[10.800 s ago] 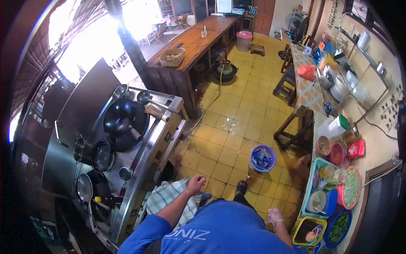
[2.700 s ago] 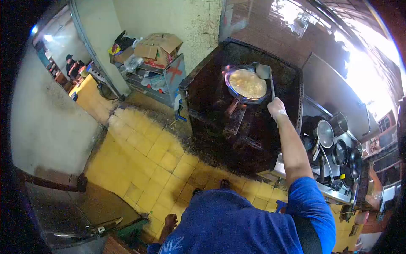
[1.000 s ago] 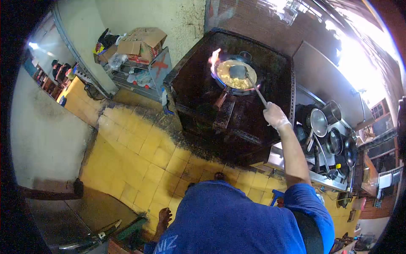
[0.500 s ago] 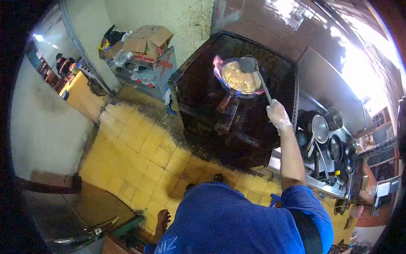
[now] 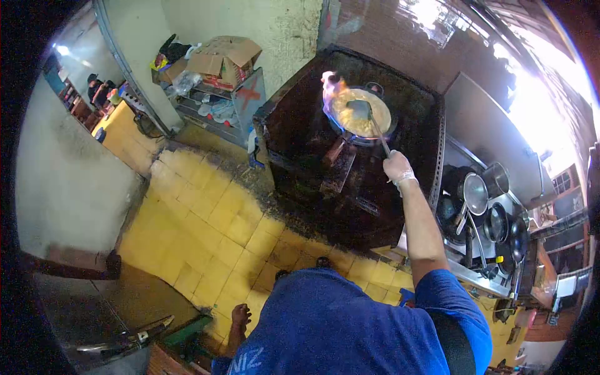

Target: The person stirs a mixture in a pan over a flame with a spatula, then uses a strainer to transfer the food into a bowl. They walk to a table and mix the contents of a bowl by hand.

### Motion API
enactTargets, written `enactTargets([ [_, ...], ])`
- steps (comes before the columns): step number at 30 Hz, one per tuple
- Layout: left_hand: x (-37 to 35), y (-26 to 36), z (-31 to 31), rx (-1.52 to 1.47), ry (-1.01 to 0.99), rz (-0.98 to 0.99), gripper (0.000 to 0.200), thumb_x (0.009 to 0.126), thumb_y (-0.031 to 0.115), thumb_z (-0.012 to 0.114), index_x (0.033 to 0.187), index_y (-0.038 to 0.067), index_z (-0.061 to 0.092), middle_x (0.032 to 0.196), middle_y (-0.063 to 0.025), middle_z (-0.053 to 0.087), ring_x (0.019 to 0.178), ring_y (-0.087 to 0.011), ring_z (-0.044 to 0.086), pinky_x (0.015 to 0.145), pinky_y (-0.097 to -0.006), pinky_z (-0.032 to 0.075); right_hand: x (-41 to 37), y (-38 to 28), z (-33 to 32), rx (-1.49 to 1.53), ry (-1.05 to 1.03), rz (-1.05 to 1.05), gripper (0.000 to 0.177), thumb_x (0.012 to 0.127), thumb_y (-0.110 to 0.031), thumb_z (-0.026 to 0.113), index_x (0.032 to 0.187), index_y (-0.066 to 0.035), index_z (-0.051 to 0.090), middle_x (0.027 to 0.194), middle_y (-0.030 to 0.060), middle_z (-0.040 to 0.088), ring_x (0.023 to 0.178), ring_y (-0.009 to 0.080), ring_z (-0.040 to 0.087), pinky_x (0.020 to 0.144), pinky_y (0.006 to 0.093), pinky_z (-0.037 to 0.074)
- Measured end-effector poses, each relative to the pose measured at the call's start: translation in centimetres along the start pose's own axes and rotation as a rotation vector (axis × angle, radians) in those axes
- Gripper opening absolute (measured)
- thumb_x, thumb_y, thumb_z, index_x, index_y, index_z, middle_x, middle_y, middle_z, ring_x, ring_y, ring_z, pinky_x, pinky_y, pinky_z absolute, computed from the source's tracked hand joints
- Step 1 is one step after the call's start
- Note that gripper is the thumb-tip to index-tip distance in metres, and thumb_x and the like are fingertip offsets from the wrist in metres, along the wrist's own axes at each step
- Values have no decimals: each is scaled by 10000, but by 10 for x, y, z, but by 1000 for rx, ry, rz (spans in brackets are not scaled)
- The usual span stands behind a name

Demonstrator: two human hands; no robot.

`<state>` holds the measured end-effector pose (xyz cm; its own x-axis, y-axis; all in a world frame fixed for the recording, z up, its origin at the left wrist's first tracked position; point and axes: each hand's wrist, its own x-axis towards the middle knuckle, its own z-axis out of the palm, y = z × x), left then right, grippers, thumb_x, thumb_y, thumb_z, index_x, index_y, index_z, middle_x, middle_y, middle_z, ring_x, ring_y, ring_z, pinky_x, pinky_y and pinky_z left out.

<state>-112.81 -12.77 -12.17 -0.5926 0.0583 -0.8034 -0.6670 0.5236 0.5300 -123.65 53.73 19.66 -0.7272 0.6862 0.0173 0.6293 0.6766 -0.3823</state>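
My right hand [image 5: 398, 167], in a clear plastic glove, grips the long handle of a wok spatula [image 5: 359, 110]. The spatula's dark head rests in pale yellowish food [image 5: 375, 119] inside a round wok [image 5: 389, 130]. A brown handle [image 5: 335, 151] juts from the wok toward me. Flames [image 5: 331, 94] rise along the wok's left side and spread over its rim. My left hand [image 5: 240, 314] hangs low beside my body, holding nothing, its fingers loosely curled and a little apart.
The wok sits over a large blackened stove [image 5: 294, 137]. Several pans and strainers [image 5: 476, 194] crowd the metal counter at right. A cardboard box [image 5: 219, 59] tops a shelf at left. A person [image 5: 97, 92] stands in the far room. Yellow tiles [image 5: 200, 225] cover the floor.
My right hand has shifted left and slightly down, bringing the spatula head from the wok's far rim down into the food. The flames at the left have grown taller.
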Motion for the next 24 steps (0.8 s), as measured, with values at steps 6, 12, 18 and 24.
enactTargets([
  [6,-10,-6,8,-361,80,-30,291,839,263,554,1074,104,491,817,-42,546,623,-156,541,473,-311,411,-2,-11,-14,13,57,-16,227,742,-146,479,856,33,559,852,284,581,882,424,555,795,466,430],
  [12,-31,-1,7,-279,36,-90,195,833,237,556,973,110,508,741,-24,526,568,-149,515,442,-296,384,10,-31,-29,-14,152,40,217,769,-131,491,899,30,555,901,268,596,888,394,579,792,443,457],
  [18,-21,-4,3,-276,39,-87,234,824,239,551,1012,104,518,762,-28,525,580,-147,515,436,-287,389,45,-30,2,-117,38,32,243,764,-92,466,928,59,565,972,284,580,942,386,572,824,433,462],
  [24,-11,-10,12,-400,77,-55,239,823,254,563,996,100,507,758,-20,514,575,-134,510,435,-281,390,12,-14,-9,-93,-97,-9,244,764,-112,483,932,60,522,937,277,589,904,390,580,803,442,471],
])
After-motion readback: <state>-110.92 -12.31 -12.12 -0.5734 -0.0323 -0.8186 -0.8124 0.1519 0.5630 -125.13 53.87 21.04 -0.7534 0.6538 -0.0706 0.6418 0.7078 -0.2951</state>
